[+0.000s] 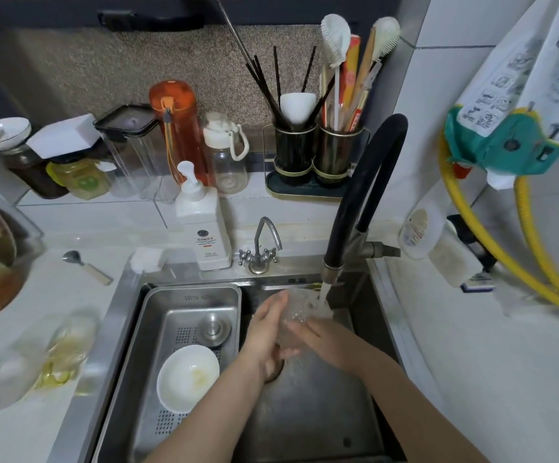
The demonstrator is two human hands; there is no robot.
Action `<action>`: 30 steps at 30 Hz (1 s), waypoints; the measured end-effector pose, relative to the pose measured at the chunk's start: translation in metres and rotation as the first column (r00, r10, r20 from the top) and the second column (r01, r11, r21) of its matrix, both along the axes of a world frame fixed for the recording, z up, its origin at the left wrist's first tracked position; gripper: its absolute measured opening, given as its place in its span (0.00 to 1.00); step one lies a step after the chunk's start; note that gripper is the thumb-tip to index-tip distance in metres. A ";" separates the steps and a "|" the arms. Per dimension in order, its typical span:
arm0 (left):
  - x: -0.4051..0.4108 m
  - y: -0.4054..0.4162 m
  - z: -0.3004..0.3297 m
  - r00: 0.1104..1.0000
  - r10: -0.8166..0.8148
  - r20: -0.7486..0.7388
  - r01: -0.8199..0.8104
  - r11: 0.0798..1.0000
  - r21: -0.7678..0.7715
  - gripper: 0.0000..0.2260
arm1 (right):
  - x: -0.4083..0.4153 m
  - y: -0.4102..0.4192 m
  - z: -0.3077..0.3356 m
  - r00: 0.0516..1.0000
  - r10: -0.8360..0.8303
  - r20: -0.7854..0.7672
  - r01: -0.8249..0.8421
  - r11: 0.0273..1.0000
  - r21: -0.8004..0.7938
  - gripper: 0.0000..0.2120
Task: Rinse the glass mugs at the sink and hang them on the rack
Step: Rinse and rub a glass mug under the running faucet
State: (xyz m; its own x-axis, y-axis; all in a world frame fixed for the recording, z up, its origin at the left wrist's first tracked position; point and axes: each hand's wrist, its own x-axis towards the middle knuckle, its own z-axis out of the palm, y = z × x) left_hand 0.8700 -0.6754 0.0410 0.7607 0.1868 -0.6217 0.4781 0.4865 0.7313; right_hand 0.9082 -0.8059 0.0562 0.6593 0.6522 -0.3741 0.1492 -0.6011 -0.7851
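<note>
A clear glass mug (300, 307) is held over the steel sink (321, 412), right under the stream of water running from the black tap (358, 195). My left hand (264, 332) grips the mug from its left side. My right hand (325, 342) lies against its right side with fingers wrapped on the glass. Blurred clear glassware (61, 349) stands on the white counter to the left of the sink. No rack for hanging is in view.
A steel drain tray (158, 329) fills the sink's left half and holds a white bowl (188, 377). A soap bottle (203, 225) and a small tap (261, 248) stand behind the sink. Bottles, jars and utensil holders (315, 155) line the back. Yellow hoses (505, 248) hang right.
</note>
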 end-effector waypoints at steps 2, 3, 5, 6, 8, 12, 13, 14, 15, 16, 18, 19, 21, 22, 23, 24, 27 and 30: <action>-0.001 -0.003 0.001 1.000 -0.005 -0.003 0.005 1.000 0.009 0.11 | -0.001 0.000 0.001 0.999 -0.042 -0.032 0.046 0.992 0.119 0.14; 0.000 -0.005 0.002 1.000 -0.009 -0.004 0.009 1.000 0.019 0.10 | 0.000 0.002 0.002 0.989 -0.090 -0.114 0.111 0.976 0.190 0.13; 0.000 -0.007 0.004 1.000 -0.016 -0.012 0.017 0.999 0.043 0.11 | -0.001 0.008 0.000 0.961 -0.165 -0.222 0.225 0.933 0.282 0.15; 0.001 -0.006 0.004 1.000 -0.024 -0.015 0.025 0.998 0.061 0.12 | -0.002 0.009 -0.001 0.969 -0.157 -0.191 0.209 0.932 0.295 0.16; 0.001 -0.003 0.005 0.999 -0.035 -0.030 0.037 0.997 0.074 0.14 | -0.008 0.003 -0.005 0.998 -0.049 -0.049 0.058 0.976 0.211 0.15; 0.002 0.005 0.006 0.995 -0.052 -0.086 0.057 0.997 0.055 0.18 | -0.004 -0.014 -0.013 0.899 0.227 0.374 -0.162 0.967 -0.196 0.11; 0.003 0.004 0.007 0.994 -0.060 -0.096 0.065 0.996 0.060 0.19 | -0.002 -0.013 -0.009 0.902 0.200 0.382 -0.141 0.974 -0.178 0.14; 0.003 0.003 0.008 0.992 -0.067 -0.106 0.073 0.996 0.057 0.19 | 0.000 -0.009 -0.005 0.930 0.142 0.339 -0.116 0.988 -0.097 0.21; 0.004 0.001 0.008 0.990 -0.076 -0.116 0.083 0.995 0.058 0.18 | 0.001 -0.004 -0.001 0.966 0.084 0.243 -0.082 0.996 -0.019 0.27; 0.004 0.000 0.009 0.989 -0.086 -0.119 0.094 0.993 0.065 0.17 | 0.002 0.001 0.002 0.989 0.052 0.141 -0.060 0.997 0.055 0.29; 0.004 0.002 0.008 0.987 -0.088 -0.132 0.097 0.993 0.070 0.15 | 0.002 0.007 0.003 0.996 0.089 -0.001 -0.089 0.994 0.067 0.23; 0.004 0.004 0.006 0.986 -0.084 -0.145 0.094 0.993 0.067 0.15 | 0.000 0.007 0.000 0.991 0.134 0.008 -0.134 0.991 0.020 0.20; 0.003 0.007 0.003 0.982 -0.082 -0.169 0.094 0.994 0.059 0.17 | -0.004 0.002 -0.003 0.983 0.174 0.064 -0.169 0.983 -0.072 0.14; 0.002 0.007 0.002 0.982 -0.079 -0.174 0.091 0.994 0.063 0.19 | -0.006 0.000 -0.002 0.984 0.156 0.090 -0.148 0.985 -0.083 0.15; 0.002 0.007 0.002 0.982 -0.071 -0.178 0.085 0.994 0.068 0.20 | -0.007 0.000 0.001 0.988 0.123 0.097 -0.119 0.992 -0.048 0.17; 0.001 0.005 0.002 0.982 -0.073 -0.176 0.087 0.993 0.074 0.20 | -0.007 0.002 0.000 0.993 0.086 0.080 -0.087 0.996 0.010 0.21; 0.000 0.004 0.004 0.985 -0.087 -0.149 0.098 0.993 0.067 0.19 | -0.004 0.010 -0.001 0.999 0.048 -0.019 -0.047 0.997 0.065 0.29; 0.001 0.011 0.004 0.985 -0.082 -0.155 0.095 0.992 0.079 0.21 | -0.003 0.005 -0.008 0.979 0.186 0.084 -0.181 0.981 -0.072 0.19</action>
